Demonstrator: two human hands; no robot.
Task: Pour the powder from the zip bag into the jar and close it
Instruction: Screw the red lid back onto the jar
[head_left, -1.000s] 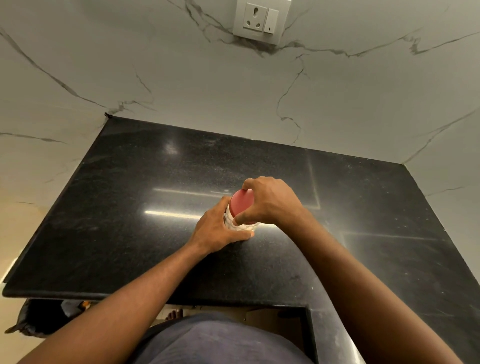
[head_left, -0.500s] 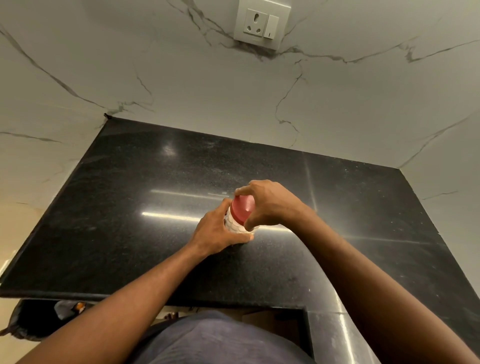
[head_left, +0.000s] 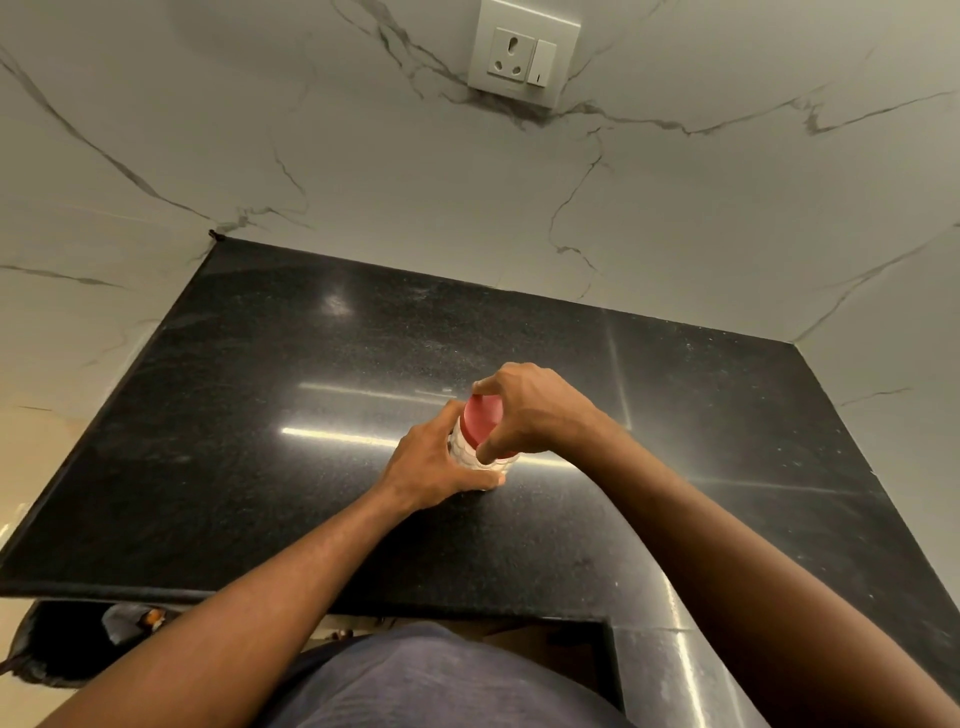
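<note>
Right, a glossy black stone tabletop (head_left: 260, 441) fills the corner, white veined marble wall (head_left: 363, 182) behind it, a socket plate (head_left: 523, 54) high up. Near the middle of the surface stands the clear jar (head_left: 464, 453), upright, long axis vertical, its red lid (head_left: 482, 420) facing up. Left hand (head_left: 431, 462) is wrapped around the jar's body from the left, gripping it. Right hand (head_left: 535, 410) arches over from the right, fingers and thumb pinching the lid's rim. Both forearms reach forward, converging on it.
</note>
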